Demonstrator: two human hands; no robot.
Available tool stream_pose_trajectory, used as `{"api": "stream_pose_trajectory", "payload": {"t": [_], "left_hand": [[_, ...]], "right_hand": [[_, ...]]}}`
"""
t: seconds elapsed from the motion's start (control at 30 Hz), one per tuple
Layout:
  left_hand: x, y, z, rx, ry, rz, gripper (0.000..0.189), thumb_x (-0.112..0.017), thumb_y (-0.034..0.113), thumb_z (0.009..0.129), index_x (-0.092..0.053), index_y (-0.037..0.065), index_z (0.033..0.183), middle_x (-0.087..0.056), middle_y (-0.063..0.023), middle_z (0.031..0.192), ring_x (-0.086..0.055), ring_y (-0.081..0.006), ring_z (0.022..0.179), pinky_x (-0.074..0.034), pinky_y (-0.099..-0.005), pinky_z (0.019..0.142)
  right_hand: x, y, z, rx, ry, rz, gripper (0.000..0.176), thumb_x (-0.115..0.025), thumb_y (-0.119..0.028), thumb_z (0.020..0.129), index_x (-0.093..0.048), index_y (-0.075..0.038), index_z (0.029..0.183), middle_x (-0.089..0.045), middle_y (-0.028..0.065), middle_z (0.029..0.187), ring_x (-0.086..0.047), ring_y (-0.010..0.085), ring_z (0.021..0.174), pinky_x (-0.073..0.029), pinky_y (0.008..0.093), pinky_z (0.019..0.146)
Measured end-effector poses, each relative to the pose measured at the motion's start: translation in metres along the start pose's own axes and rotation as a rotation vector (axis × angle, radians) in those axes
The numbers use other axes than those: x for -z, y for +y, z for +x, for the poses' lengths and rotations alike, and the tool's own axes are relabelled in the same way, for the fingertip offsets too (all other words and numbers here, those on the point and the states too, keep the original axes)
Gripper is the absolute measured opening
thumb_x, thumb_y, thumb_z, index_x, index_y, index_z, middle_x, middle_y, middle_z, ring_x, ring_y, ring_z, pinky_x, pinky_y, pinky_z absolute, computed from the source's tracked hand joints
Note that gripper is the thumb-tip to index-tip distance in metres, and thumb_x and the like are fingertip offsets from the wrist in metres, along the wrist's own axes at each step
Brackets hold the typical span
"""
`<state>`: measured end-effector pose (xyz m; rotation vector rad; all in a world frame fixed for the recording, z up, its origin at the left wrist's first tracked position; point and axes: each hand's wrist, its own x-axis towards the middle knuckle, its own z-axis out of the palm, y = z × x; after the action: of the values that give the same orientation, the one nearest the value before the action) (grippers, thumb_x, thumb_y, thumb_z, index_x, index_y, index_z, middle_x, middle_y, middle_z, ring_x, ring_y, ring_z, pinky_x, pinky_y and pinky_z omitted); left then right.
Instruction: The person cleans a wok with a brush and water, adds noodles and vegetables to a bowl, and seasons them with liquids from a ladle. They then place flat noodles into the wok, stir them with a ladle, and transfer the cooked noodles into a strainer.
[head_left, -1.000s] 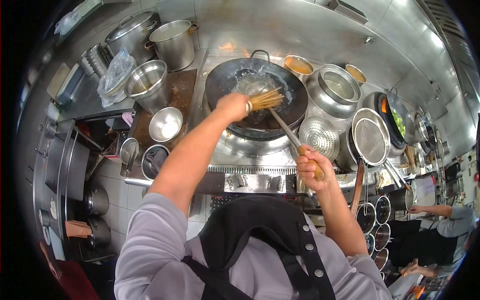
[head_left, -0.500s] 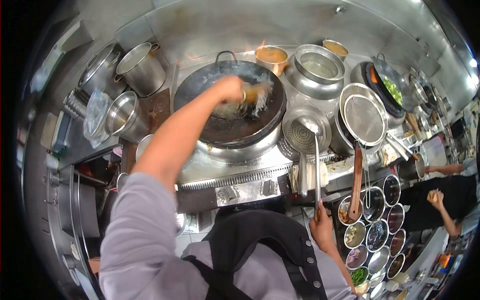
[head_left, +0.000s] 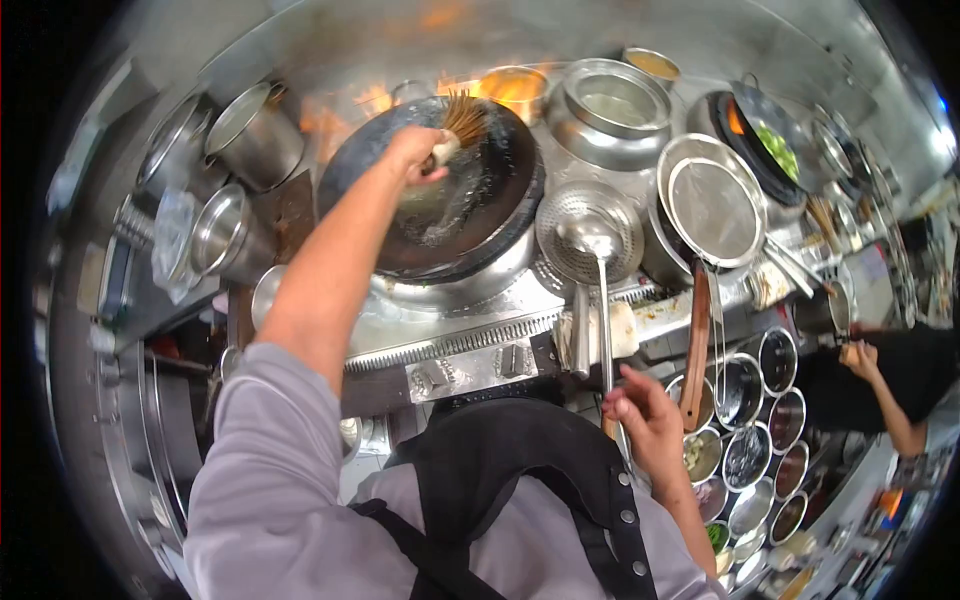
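My left hand (head_left: 418, 155) is closed round the pale handle end of a bamboo wok brush (head_left: 464, 118). The brush's splayed bristles stand above the far part of a dark wok (head_left: 400, 250), which has wet, bubbly liquid in its bottom. By the handle of a ladle (head_left: 603, 310), my right hand (head_left: 645, 418) is open, fingers apart and slightly curled, with nothing visible in it. The ladle's bowl rests in a perforated strainer (head_left: 563, 240) to the right of the wok.
Flames (head_left: 375, 100) rise behind the wok, near a metal bowl (head_left: 512, 90). Tall pots (head_left: 256, 145) stand to the left. A fine mesh sieve (head_left: 715, 212) lies over a pot at right, above several ingredient bowls (head_left: 740, 390). A co-worker's hand (head_left: 860, 358) shows at far right.
My left hand has lifted the brush up and left from the wok's middle. My right hand has let go of the ladle handle. Flames behind the wok have grown.
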<state>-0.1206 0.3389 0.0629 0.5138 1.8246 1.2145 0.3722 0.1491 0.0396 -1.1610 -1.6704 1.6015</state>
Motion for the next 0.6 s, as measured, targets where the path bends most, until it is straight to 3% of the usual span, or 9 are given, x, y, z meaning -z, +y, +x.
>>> {"api": "stream_pose_trajectory", "payload": {"t": [0.07,0.1,0.17,0.23,0.3,0.37,0.47,0.57,0.6], "left_hand": [[0.01,-0.024,-0.02,0.228,-0.238,-0.82,0.031,-0.059,0.022,0.096,-0.054,0.007,0.122,-0.06,-0.0173,0.106,-0.062,-0.0302,0.093,-0.062,-0.0431,0.067],[-0.005,-0.033,-0.072,0.137,-0.22,-0.865,0.033,-0.058,0.026,0.098,-0.056,0.001,0.12,-0.064,-0.0189,0.106,-0.065,-0.032,0.08,-0.061,-0.0384,0.063],[-0.024,-0.067,-0.166,-0.143,-0.334,-0.41,0.034,-0.057,0.026,0.1,-0.056,0.002,0.125,-0.063,-0.0164,0.114,-0.066,-0.0293,0.098,-0.059,-0.0405,0.083],[-0.025,-0.127,-0.211,-0.551,-0.453,-0.11,0.036,-0.061,0.025,0.099,-0.057,0.002,0.127,-0.063,-0.0142,0.12,-0.063,-0.0269,0.108,-0.052,-0.0373,0.096],[0.024,-0.142,-0.26,-0.849,-0.171,0.167,0.04,-0.067,0.026,0.096,-0.059,0.001,0.127,-0.062,-0.0138,0.122,-0.059,-0.0278,0.117,-0.046,-0.0378,0.102],[0.095,-0.19,-0.26,-0.845,0.099,0.267,0.039,-0.071,0.025,0.092,-0.063,0.004,0.124,-0.062,-0.0159,0.123,-0.058,-0.0318,0.119,-0.044,-0.0404,0.104],[0.217,-0.27,-0.25,-0.513,0.833,0.544,0.034,-0.071,0.014,0.082,-0.066,0.001,0.112,-0.061,-0.0208,0.116,-0.058,-0.0366,0.111,-0.046,-0.0471,0.096],[0.309,-0.361,-0.213,-0.001,0.981,0.742,0.072,-0.078,0.029,0.075,-0.047,0.008,0.136,-0.05,-0.0326,0.126,-0.051,-0.0524,0.117,-0.046,-0.055,0.097],[0.309,-0.352,-0.213,0.122,0.913,0.65,0.078,-0.079,0.029,0.074,-0.042,0.01,0.139,-0.045,-0.0344,0.131,-0.049,-0.0561,0.118,-0.045,-0.0556,0.101]], "right_hand": [[-0.026,-0.032,0.05,0.045,-0.114,0.381,0.055,-0.061,-0.027,0.1,-0.041,-0.005,0.146,-0.065,0.0188,0.114,-0.066,0.0273,0.104,-0.055,0.0399,0.087],[-0.044,-0.049,0.078,0.08,-0.183,0.549,0.059,-0.058,-0.034,0.101,-0.037,-0.006,0.149,-0.064,0.0202,0.114,-0.066,0.0304,0.104,-0.056,0.0418,0.087],[-0.085,-0.093,0.122,-0.172,-0.369,0.981,0.067,-0.056,-0.043,0.1,-0.031,-0.006,0.15,-0.063,0.0211,0.116,-0.066,0.0329,0.103,-0.056,0.0431,0.086],[-0.103,-0.065,0.159,-0.32,-0.355,1.014,0.039,-0.059,-0.04,0.098,-0.057,-0.009,0.121,-0.068,0.0149,0.109,-0.067,0.0229,0.095,-0.058,0.0393,0.074],[-0.128,-0.084,0.152,-0.37,-0.251,0.909,0.032,-0.063,-0.032,0.096,-0.059,-0.008,0.116,-0.068,0.0122,0.101,-0.065,0.0192,0.073,-0.053,0.0325,0.059],[-0.118,-0.087,0.176,-0.208,-0.318,0.546,0.04,-0.064,-0.024,0.094,-0.05,-0.005,0.127,-0.064,0.016,0.097,-0.065,0.0216,0.076,-0.054,0.0321,0.06],[-0.12,-0.146,0.209,0.206,-0.315,-0.268,0.082,-0.065,-0.004,0.077,-0.035,-0.008,0.153,-0.063,0.0142,0.106,-0.065,0.0239,0.084,-0.056,0.0369,0.072],[-0.154,-0.222,0.233,0.673,-0.441,-1.437,0.061,-0.066,-0.005,0.072,-0.061,-0.012,0.132,-0.068,0.0204,0.105,-0.067,0.0374,0.096,-0.053,0.0457,0.084],[-0.176,-0.228,0.239,0.661,-0.561,-1.525,0.051,-0.066,-0.007,0.072,-0.065,-0.012,0.122,-0.068,0.0223,0.102,-0.066,0.0393,0.096,-0.053,0.0473,0.084]]}}
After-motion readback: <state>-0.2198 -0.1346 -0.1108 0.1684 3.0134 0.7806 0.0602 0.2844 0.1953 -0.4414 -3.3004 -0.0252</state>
